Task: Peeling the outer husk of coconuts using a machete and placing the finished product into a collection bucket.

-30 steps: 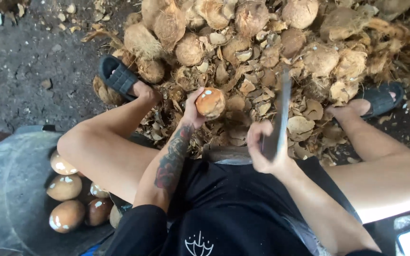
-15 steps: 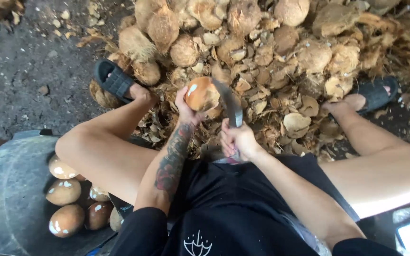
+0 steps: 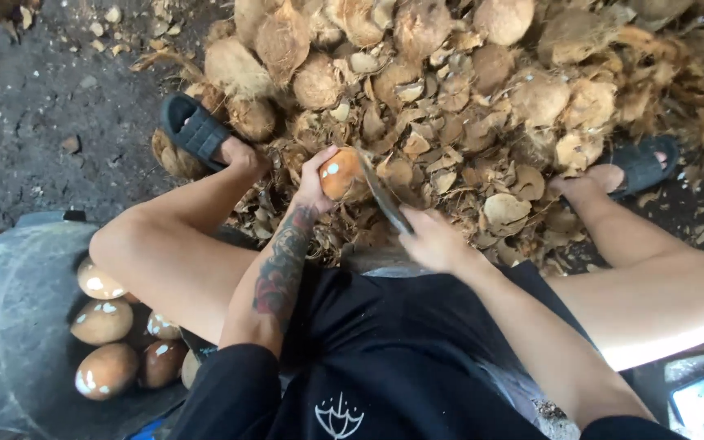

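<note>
Head view, left hand: the left hand point(image 3: 315, 181) is curled around a small peeled coconut point(image 3: 342, 174), fingers wrapped over its left and upper side, holding it up in front of the knees and above the husk litter.
Head view, coconut: orange-brown and smooth, with a couple of pale white nicks on the face turned to the camera; it sits between the two hands, just above the person's lap.
Head view, right hand: the right hand point(image 3: 433, 242) is closed in a fist around the handle of a cleaver-like knife point(image 3: 385, 195); the handle itself is hidden inside the grip.
Head view, knife: the grey blade slants up and to the left from the fist, and its edge meets the right side of the coconut.
Head view, ground ahead: a heap of husk pieces point(image 3: 482, 114) and unpeeled brown coconuts fills the top of the view, spread on dark ground.
Head view, feet: both feet wear dark slippers, the left slipper point(image 3: 193, 130) at the edge of the heap, the right slipper point(image 3: 641, 163) on the far side.
Head view, lower left: a dark round basin point(image 3: 10, 310) beside the left knee holds several peeled coconuts point(image 3: 103, 322) with white nicks.
</note>
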